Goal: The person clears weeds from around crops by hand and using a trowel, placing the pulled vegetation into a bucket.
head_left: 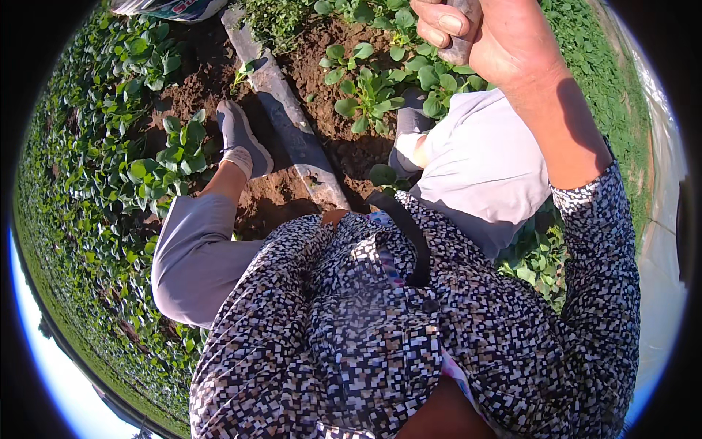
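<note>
My right hand (504,44) is raised at the upper right, fingers wrapped round a worn grey-brown handle (461,29). The far end of that handle runs out of the top of the picture, so its kind of tool is hidden. Only a sliver of skin of my left hand (334,218) shows past the patterned sleeve, low in front of my body. Its fingers are hidden. Leafy green plants (365,99) grow in the soil below and left of my right hand.
A long, flat grey strip (285,110) lies on the brown soil between my grey shoes (238,132). Dense leafy rows (95,183) fill the left side. A white printed sack (172,7) rests at the top left. Pale sheeting (662,241) borders the right. A black strap (409,234) curves over my shirt.
</note>
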`<state>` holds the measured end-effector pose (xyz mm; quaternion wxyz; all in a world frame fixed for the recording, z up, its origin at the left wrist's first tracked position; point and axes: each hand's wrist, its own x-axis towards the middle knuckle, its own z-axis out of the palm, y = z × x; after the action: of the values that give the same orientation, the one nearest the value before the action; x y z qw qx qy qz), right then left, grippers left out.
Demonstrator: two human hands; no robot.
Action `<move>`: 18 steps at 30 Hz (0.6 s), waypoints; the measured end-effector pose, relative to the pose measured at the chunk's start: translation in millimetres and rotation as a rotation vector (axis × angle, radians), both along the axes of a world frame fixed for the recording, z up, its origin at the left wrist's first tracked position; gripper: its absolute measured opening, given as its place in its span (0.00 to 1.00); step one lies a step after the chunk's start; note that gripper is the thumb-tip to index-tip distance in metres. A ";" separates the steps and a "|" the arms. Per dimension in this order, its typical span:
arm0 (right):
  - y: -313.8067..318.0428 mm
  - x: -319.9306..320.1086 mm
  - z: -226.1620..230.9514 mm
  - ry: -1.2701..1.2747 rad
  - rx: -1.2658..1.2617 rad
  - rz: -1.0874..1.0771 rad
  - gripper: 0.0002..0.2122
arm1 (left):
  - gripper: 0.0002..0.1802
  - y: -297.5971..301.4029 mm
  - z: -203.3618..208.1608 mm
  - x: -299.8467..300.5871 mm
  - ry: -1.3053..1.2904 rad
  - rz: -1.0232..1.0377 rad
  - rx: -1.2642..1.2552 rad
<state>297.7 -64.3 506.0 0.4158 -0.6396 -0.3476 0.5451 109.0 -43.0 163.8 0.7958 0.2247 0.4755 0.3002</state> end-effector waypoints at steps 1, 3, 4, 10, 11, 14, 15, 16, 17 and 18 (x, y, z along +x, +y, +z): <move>-2.0 -4.7 6.9 0.095 -0.093 -0.086 0.09 | 0.40 8.7 13.1 -17.8 -0.046 0.152 -0.108; -4.1 22.1 -9.9 0.165 0.133 0.042 0.07 | 0.45 23.8 43.5 -24.7 -0.079 0.408 -0.300; -0.7 44.7 -17.0 0.174 0.268 0.197 0.08 | 0.42 40.9 -39.2 -63.7 -0.039 0.355 0.118; 21.8 146.6 -15.3 0.484 0.267 0.623 0.13 | 0.44 13.4 -9.0 -43.1 0.150 0.617 0.005; 18.2 160.3 -0.3 0.450 0.242 0.568 0.14 | 0.44 18.0 -14.2 -24.6 0.124 0.628 -0.004; 4.9 137.5 -9.3 0.109 0.140 -0.138 0.12 | 0.42 15.1 -44.6 -53.6 0.002 0.810 0.077; 15.3 144.2 -16.0 0.145 0.103 -0.095 0.11 | 0.41 14.9 -53.9 -51.4 0.028 0.808 0.038; 27.1 151.8 -29.8 0.212 0.067 -0.031 0.10 | 0.41 14.7 -56.8 -58.9 0.098 0.813 0.014; 36.6 151.6 -27.5 0.161 0.068 -0.057 0.10 | 0.40 17.0 -57.8 -57.7 0.123 0.789 -0.022; 45.4 149.1 -28.3 0.129 0.088 -0.036 0.11 | 0.39 16.9 -61.3 -55.9 0.155 0.754 -0.064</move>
<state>446.8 -18.9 477.7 0.4746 -0.5905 -0.3321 0.5619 53.1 -26.1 102.6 0.5979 0.0314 0.5926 0.5388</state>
